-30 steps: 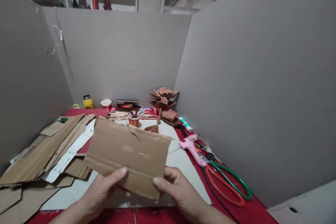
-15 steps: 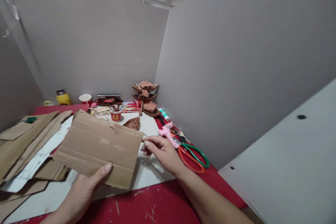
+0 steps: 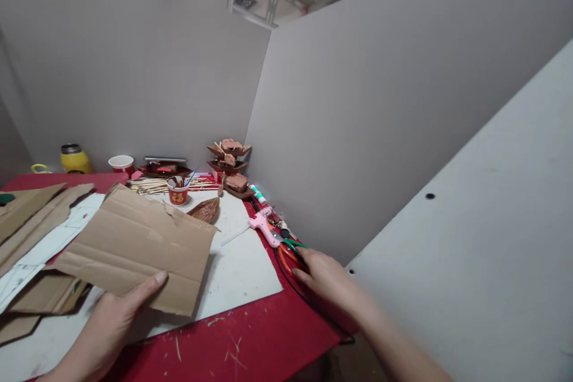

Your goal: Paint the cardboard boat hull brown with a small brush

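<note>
My left hand (image 3: pixel 111 325) grips the lower edge of a torn piece of brown cardboard (image 3: pixel 143 245), its thumb pressed flat on the face. The cardboard is tilted above the white sheet on the table. At the right, my right hand (image 3: pixel 324 277) is closed round the handles of a pair of scissors (image 3: pixel 286 256), one orange and one green. My hand hides much of these handles. The scissors lie against a pink glue gun (image 3: pixel 266 228), from which a pale glue stick sticks out.
Cardboard pieces and a marked white template (image 3: pixel 58 236) lie at the left. Behind stand a red cup with brushes (image 3: pixel 178 192), a leaf-like brown hull (image 3: pixel 206 210), wooden sticks (image 3: pixel 150 185), stacked model boats (image 3: pixel 229 158) and a yellow bottle (image 3: pixel 75 159). Grey partitions (image 3: pixel 358 119) enclose the table.
My right hand has left the cardboard's right edge and moved right onto the scissors' handles. My left hand still holds the cardboard. The view has turned to the right.
</note>
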A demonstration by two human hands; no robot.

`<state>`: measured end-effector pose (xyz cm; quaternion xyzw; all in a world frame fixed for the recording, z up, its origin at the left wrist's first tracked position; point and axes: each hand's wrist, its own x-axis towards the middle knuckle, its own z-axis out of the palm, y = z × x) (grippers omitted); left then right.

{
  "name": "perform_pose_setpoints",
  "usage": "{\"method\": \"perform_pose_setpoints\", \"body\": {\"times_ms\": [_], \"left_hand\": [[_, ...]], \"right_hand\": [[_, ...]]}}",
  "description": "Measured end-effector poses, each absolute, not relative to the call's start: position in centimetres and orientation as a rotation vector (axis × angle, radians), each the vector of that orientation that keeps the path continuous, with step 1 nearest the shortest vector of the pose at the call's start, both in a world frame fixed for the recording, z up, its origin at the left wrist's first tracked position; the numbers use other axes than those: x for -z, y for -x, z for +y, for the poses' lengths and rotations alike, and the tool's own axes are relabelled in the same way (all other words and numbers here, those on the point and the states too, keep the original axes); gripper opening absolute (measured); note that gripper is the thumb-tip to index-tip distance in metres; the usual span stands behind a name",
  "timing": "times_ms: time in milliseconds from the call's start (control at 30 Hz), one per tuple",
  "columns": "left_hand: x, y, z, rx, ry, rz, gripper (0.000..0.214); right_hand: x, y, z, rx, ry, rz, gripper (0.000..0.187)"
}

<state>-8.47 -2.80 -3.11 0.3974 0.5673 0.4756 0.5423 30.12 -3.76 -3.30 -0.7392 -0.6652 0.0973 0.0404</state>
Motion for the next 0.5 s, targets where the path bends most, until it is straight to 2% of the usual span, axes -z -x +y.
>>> {"method": "perform_pose_setpoints", "body": {"times_ms": [167, 367, 500], "left_hand": [[2.0, 7.8, -3.7, -1.170, -0.931, 1.409, 0.028], [0.9, 7.5, -5.0, -1.159, -1.108, 1.460, 0.025], [1.3, 7.7, -5.1, -1.271, -1.089, 1.402, 0.033]], "right_hand": [[3.0, -30.7, -2.8, -0.242, 2.330, -2.166, 0.029], [3.6, -30.8, -1.8, -0.239, 2.468, -2.166, 0.032], [3.5, -30.2, -0.7, -0.323, 2.550, -2.155, 0.031]]}}
